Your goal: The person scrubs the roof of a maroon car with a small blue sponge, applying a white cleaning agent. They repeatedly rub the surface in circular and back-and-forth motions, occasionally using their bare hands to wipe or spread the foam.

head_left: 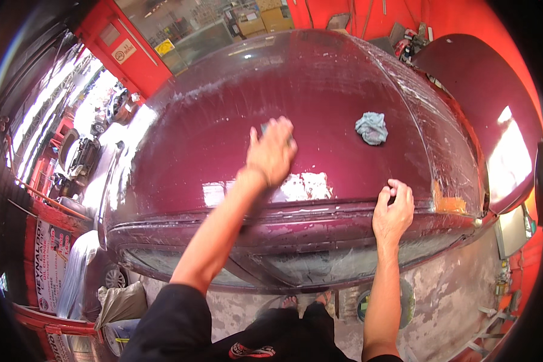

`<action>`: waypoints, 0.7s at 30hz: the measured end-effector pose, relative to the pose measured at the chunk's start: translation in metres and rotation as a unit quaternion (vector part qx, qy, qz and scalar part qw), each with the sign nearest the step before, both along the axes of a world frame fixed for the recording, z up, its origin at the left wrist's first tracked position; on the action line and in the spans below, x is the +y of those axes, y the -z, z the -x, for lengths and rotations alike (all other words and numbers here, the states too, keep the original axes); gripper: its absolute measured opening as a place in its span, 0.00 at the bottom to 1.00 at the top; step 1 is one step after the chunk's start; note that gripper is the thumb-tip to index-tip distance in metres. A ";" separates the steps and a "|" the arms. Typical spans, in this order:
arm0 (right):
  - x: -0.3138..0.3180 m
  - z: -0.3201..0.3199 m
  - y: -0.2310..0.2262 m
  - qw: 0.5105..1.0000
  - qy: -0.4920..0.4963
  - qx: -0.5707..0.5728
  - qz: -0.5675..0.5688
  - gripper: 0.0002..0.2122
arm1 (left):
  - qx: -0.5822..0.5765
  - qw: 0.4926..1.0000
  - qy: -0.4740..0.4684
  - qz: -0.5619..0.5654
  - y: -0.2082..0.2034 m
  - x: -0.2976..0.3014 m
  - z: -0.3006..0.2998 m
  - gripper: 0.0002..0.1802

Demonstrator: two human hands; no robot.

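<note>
A wet, dark maroon car roof (223,151) curves across the view, with whitish streaks and droplets on it. My left hand (273,151) lies on the middle of the roof, fingers pressed together over a small greyish piece that they mostly hide. Near the roof's close edge on the right rests my right hand (394,208), its fingers loosely bent and apart, with nothing seen in them. Beyond it on the roof sits a crumpled blue-grey cloth (372,128), touched by neither hand.
An orange-tan patch (449,202) marks the roof's right corner. Side windows (338,265) run below the near edge. A round container (407,304) stands on the wet floor by my feet. At the right leans a maroon panel (482,90); a covered object (78,271) stands at left.
</note>
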State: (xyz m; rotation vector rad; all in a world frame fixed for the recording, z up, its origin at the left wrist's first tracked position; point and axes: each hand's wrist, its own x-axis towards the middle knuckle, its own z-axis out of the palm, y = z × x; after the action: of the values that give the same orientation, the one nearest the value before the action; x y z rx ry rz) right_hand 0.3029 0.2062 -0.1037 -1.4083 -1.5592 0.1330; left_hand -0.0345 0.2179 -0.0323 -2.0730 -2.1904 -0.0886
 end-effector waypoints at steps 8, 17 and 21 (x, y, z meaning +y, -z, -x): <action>0.002 -0.007 -0.010 1.000 0.014 0.006 0.003 0.10 | 0.041 0.994 0.105 0.008 -0.001 -0.051 -0.040 0.39; -0.002 -0.001 -0.007 1.000 -0.011 0.017 0.016 0.09 | -0.012 0.998 -0.007 0.054 -0.010 0.059 0.013 0.40; 0.000 -0.006 -0.010 1.000 0.001 0.011 0.018 0.10 | 0.022 0.993 0.098 0.063 -0.007 -0.084 -0.038 0.40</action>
State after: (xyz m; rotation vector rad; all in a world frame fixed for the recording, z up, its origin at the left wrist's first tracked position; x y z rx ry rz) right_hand 0.3088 0.2063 -0.0937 -1.4326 -1.5437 0.1763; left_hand 0.0035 0.1342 -0.0257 -2.3308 -2.0093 0.0794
